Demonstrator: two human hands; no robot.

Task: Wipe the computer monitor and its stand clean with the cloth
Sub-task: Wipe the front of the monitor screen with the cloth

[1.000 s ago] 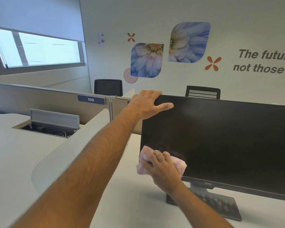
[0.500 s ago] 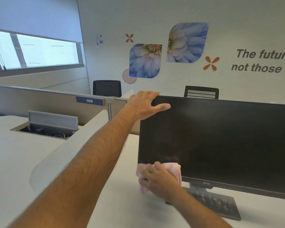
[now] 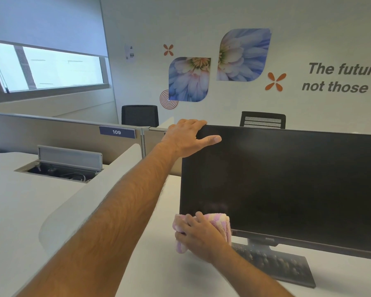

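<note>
Head view. Monitor (image 3: 287,189) cut off at the frame's right edge; its far right side unseen. Stand (image 3: 274,262): neck mostly hidden behind the lower bezel, dark base speckled, its left end covered by the right wrist. Left hand (image 3: 186,137) grips the monitor's top left corner, fingertips hidden behind it, thumb flat on the screen. Right hand (image 3: 198,236) closed around the bunched pink cloth (image 3: 220,224), pressing it to the screen's lower left corner; much of the cloth hidden under the fingers. White surface (image 3: 19,211) lies open left of the monitor up to a curved divider (image 3: 88,202).
</note>
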